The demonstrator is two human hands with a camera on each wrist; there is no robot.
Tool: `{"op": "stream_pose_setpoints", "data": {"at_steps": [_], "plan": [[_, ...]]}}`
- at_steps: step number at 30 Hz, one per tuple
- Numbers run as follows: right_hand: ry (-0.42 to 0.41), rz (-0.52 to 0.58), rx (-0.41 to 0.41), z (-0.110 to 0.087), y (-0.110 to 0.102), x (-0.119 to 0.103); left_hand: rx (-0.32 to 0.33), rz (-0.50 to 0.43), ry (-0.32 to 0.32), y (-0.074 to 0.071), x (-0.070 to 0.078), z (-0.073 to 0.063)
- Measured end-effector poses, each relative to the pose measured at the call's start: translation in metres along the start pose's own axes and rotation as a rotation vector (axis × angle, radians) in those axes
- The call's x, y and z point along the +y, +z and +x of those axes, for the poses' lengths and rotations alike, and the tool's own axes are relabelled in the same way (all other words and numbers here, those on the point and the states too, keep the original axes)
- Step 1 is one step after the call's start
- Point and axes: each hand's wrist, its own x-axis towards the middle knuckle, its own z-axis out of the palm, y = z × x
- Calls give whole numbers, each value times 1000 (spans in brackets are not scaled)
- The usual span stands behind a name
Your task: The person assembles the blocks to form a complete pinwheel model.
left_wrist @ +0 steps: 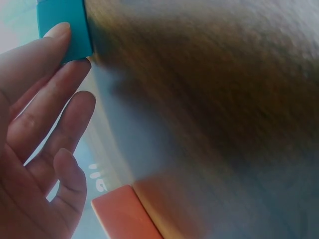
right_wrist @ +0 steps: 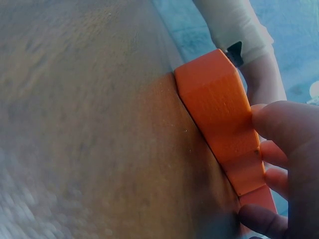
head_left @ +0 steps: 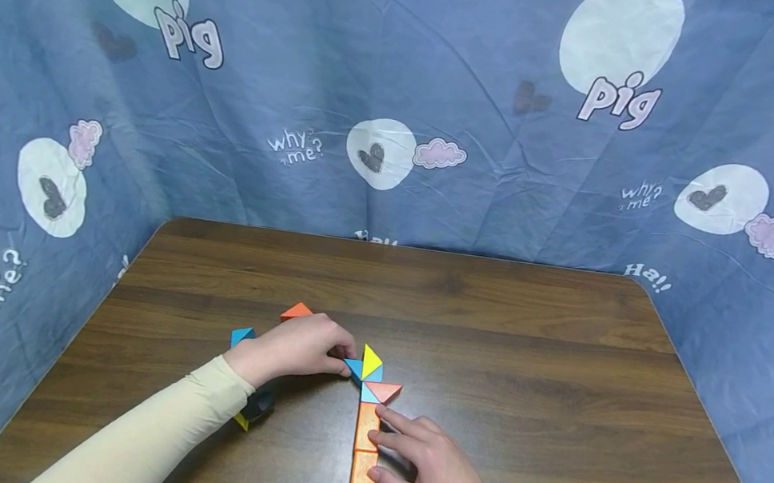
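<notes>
My left hand pinches a blue triangular block between thumb and fingers. In the left wrist view the same blue block shows at the thumb tip. Beside it are a yellow triangular block and a further blue triangle. Below them lie a light blue triangle and a salmon-red triangle. Two orange rectangular blocks continue the row toward me, end to end. My right hand, fingers spread, touches the right side of these orange blocks.
An orange-red triangle and another blue triangle lie beyond and left of the left hand. A yellow block is partly hidden under the left forearm. The wooden table ends at a blue printed curtain.
</notes>
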Motion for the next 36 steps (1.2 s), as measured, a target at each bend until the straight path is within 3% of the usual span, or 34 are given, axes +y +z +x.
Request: {"op": "stream_pose_setpoints", "data": {"at_steps": [12,30,36], "plan": [[-24,13,23,0,-1,0,6,3,7,1,0,0],[3,11,7,0,0,0,2,-5,-5,2,0,-1],[2,11,12,-1,0,0,41,-9,8,-9,-2,-3]]}}
